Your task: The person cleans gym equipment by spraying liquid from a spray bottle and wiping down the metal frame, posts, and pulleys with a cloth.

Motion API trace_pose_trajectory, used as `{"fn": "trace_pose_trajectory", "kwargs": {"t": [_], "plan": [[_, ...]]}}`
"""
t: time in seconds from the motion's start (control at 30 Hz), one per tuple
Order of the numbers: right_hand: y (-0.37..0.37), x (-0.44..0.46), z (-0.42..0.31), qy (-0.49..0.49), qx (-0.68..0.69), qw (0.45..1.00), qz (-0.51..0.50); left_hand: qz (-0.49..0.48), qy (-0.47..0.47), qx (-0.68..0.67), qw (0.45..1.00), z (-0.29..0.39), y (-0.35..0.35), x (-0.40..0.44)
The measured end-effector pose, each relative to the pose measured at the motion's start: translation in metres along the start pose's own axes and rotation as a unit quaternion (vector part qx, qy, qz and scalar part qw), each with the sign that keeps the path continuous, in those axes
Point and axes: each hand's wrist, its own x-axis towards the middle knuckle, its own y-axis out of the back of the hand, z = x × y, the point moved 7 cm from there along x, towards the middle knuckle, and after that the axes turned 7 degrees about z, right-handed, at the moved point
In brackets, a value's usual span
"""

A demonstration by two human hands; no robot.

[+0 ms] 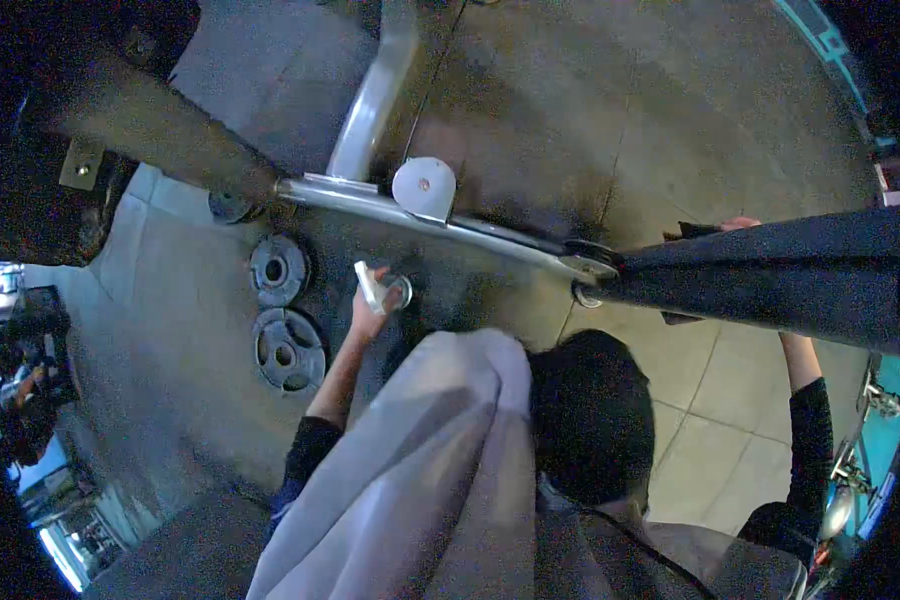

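On the left, my left hand [370, 312] is closed around a white object [371, 286], perhaps a bottle, below the metal frame bar [490, 243]. A small round metal part [402, 292] shows beside it. My right hand [739, 223] is mostly hidden behind a long dark padded bar [770, 270]. Only some of its fingers show at the far edge of the padding, next to a dark cloth [686, 232], which they seem to hold against it. The cloth also sticks out on the near side.
Weight plates [280, 270] lie on the floor left of my left hand. A white round cap [424, 186] sits on the frame, and a curved metal tube [370, 100] rises from it. Light grey cloth [430, 450] and a dark rounded shape [592, 415] fill the near middle.
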Motion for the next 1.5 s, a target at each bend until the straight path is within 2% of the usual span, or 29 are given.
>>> {"fn": "trace_pose_trajectory", "kwargs": {"t": [0.03, 0.07, 0.13, 0.2, 0.23, 0.3, 0.33, 0.4, 0.47, 0.57, 0.63, 0.7, 0.77, 0.87, 0.9, 0.93, 1.0, 1.03, 1.1, 1.17, 1.2, 1.23, 1.27, 1.33, 1.37, 1.4, 1.47, 1.5], "plan": [[0.004, 0.001, 0.007, -0.016, -0.05, 0.998, 0.022, -0.022, -0.014, 0.078, 0.997, 0.012, 0.001, 0.003], [0.004, 0.0, 0.017, -0.025, -0.045, 0.999, 0.014, -0.046, -0.026, 0.158, 0.986, 0.023, 0.005, 0.006], [0.003, -0.001, 0.035, -0.048, -0.05, 0.998, 0.014, -0.064, 0.017, 0.138, 0.988, -0.008, 0.017, 0.035], [0.004, -0.002, 0.05, -0.071, -0.064, 0.995, 0.005, -0.091, -0.115, 0.19, 0.971, 0.022, 0.028, 0.048], [0.005, 0.003, 0.057, -0.076, -0.071, 0.995, 0.0, -0.085, -0.103, 0.19, 0.973, 0.033, 0.035, 0.048], [0.006, 0.014, 0.075, -0.083, -0.081, 0.993, -0.006, -0.162, -0.03, 0.381, 0.91, 0.052, 0.035, 0.043], [0.009, 0.023, 0.08, -0.081, -0.09, 0.993, -0.004, -0.155, -0.027, 0.379, 0.912, 0.048, 0.038, 0.044], [0.021, 0.04, 0.087, -0.078, -0.113, 0.99, 0.002, -0.077, -0.043, 0.323, 0.942, 0.047, 0.045, 0.044], [0.03, 0.049, 0.097, -0.084, -0.133, 0.988, 0.003, -0.088, -0.012, 0.313, 0.946, 0.043, 0.05, 0.041], [0.038, 0.055, 0.12, -0.094, -0.151, 0.984, -0.001, -0.066, -0.016, 0.341, 0.938, 0.071, 0.055, 0.032], [0.041, 0.046, 0.138, -0.109, -0.157, 0.982, 0.001, 0.005, -0.035, 0.288, 0.957, 0.094, 0.067, 0.03], [0.046, 0.033, 0.155, -0.116, -0.163, 0.98, 0.012, 0.008, -0.047, 0.293, 0.955, 0.097, 0.073, 0.036], [0.052, 0.024, 0.168, -0.115, -0.171, 0.978, 0.027, 0.023, -0.098, 0.279, 0.955, 0.106, 0.078, 0.044], [0.052, -0.003, 0.192, -0.112, -0.172, 0.975, 0.081, -0.012, -0.095, 0.303, 0.948, 0.057, 0.082, 0.067], [0.055, -0.012, 0.195, -0.112, -0.177, 0.973, 0.095, -0.013, -0.084, 0.33, 0.94, 0.068, 0.077, 0.067], [0.058, -0.017, 0.197, -0.109, -0.183, 0.971, 0.11, -0.022, -0.018, 0.413, 0.91, 0.046, 0.079, 0.071], [0.067, -0.02, 0.2, -0.096, -0.196, 0.965, 0.143, -0.031, -0.197, 0.377, 0.904, 0.045, 0.076, 0.072], [0.071, -0.024, 0.201, -0.093, -0.203, 0.962, 0.158, -0.091, -0.108, 0.294, 0.945, 0.052, 0.074, 0.074], [0.072, -0.039, 0.206, -0.093, -0.216, 0.953, 0.189, -0.085, -0.157, 0.274, 0.945, 0.02, 0.09, 0.08], [0.074, -0.061, 0.212, -0.1, -0.23, 0.944, 0.217, -0.082, -0.2, 0.251, 0.943, 0.034, 0.105, 0.077], [0.077, -0.071, 0.216, -0.103, -0.237, 0.938, 0.232, -0.162, -0.078, 0.427, 0.886, 0.057, 0.105, 0.073], [0.08, -0.084, 0.219, -0.107, -0.245, 0.932, 0.244, -0.232, 0.051, 0.579, 0.78, 0.085, 0.117, 0.056], [0.081, -0.094, 0.22, -0.111, -0.253, 0.926, 0.257, -0.286, 0.176, 0.701, 0.63, 0.096, 0.14, 0.041], [0.081, -0.129, 0.221, -0.125, -0.266, 0.911, 0.288, -0.311, 0.032, 0.588, 0.746, 0.123, 0.159, 0.017], [0.077, -0.146, 0.221, -0.134, -0.272, 0.903, 0.303, -0.316, 0.025, 0.592, 0.741, 0.194, 0.149, -0.031], [0.074, -0.157, 0.222, -0.139, -0.276, 0.895, 0.321, -0.248, 0.02, 0.4, 0.882, 0.285, 0.099, -0.044], [0.062, -0.161, 0.217, -0.142, -0.276, 0.886, 0.344, -0.363, -0.136, 0.225, 0.894, 0.311, 0.057, -0.094], [0.053, -0.154, 0.212, -0.117, -0.205, 0.902, 0.361, -0.412, -0.049, 0.121, 0.902, 0.286, 0.037, -0.122]]}}
